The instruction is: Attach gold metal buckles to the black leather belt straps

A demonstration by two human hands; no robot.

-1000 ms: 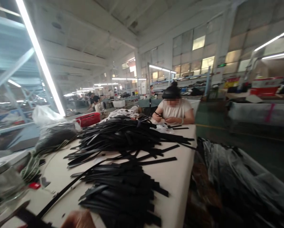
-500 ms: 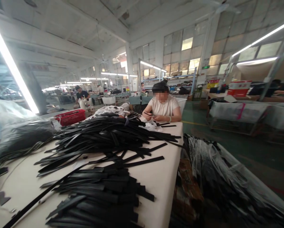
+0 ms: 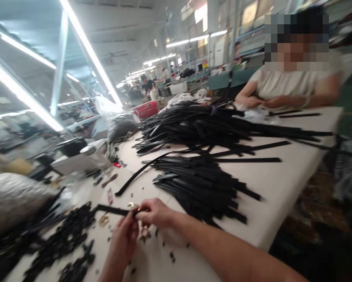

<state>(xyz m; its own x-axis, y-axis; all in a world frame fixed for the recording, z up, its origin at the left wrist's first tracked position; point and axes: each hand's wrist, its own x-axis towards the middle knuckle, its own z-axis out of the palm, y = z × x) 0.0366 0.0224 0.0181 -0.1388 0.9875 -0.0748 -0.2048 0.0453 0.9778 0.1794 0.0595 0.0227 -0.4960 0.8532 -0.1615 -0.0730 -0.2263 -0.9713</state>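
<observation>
My left hand [image 3: 125, 235] is closed in a pinch on a short black strap [image 3: 111, 210], whose free end sticks out to the left. Close against it, my right hand [image 3: 157, 213] has its fingers bent in a pinch on the same strap; the exact grip is blurred. Gold-coloured metal pieces [image 3: 104, 220] lie on the white tabletop around my hands. Small black bits [image 3: 172, 256] are scattered below them. Just beyond my right hand, a stack of black straps [image 3: 199, 184] is spread in a fan.
A larger heap of black straps [image 3: 187, 123] lies farther back. At left are a pile of small black parts [image 3: 67, 235] and a stuffed plastic bag [image 3: 14, 203]. A red basket [image 3: 147, 109] stands behind. Across the table a co-worker [image 3: 296, 84] sits with both hands on the tabletop.
The view has swung left and down. Both my hands, out of view before, now show with the black strap. The pile of small black parts has come into view.
</observation>
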